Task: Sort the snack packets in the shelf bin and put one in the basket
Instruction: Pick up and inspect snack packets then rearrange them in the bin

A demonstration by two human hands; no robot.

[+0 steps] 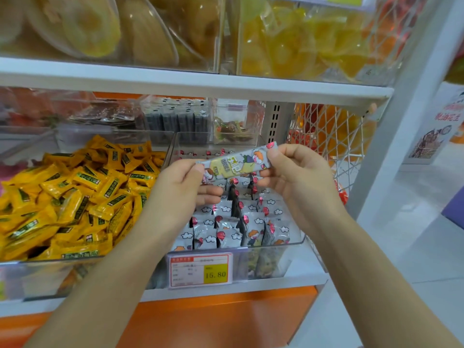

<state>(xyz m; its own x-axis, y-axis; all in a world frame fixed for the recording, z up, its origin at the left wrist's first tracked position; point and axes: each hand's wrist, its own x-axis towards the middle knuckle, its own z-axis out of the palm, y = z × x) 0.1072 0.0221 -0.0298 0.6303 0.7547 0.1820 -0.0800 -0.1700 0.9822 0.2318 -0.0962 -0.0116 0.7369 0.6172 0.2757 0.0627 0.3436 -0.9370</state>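
A long grey snack packet with cartoon clouds and a yellow label is held level above the clear shelf bin. My left hand pinches its left end and my right hand pinches its right end. Below it, several matching grey packets stand upright in rows inside the bin. No basket shows in the head view.
A neighbouring bin on the left is heaped with yellow wrapped candies. A red and yellow price tag reading 15.80 hangs on the bin's front. Clear tubs of dried fruit sit on the shelf above. A white net rack stands at the right.
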